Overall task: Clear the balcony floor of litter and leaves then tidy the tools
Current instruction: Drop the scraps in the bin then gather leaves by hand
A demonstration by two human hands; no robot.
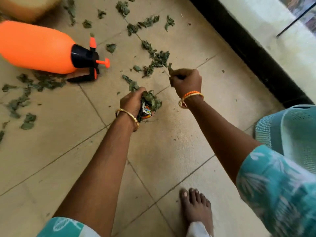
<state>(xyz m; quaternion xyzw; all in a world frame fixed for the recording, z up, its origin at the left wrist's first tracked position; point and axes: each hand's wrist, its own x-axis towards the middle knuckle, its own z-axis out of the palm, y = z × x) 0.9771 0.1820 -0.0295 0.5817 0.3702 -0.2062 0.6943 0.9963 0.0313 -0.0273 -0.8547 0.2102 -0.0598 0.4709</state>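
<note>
While both hands [133, 101] grip leaves [150, 100], the sprayer [39, 48] lies sideways, nozzle rightward.

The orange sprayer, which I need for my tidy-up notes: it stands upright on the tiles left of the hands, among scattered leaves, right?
Not quite: the orange sprayer lies on its side, not upright. The head view shows it on the tiles left of the hands, among scattered leaves.
</note>
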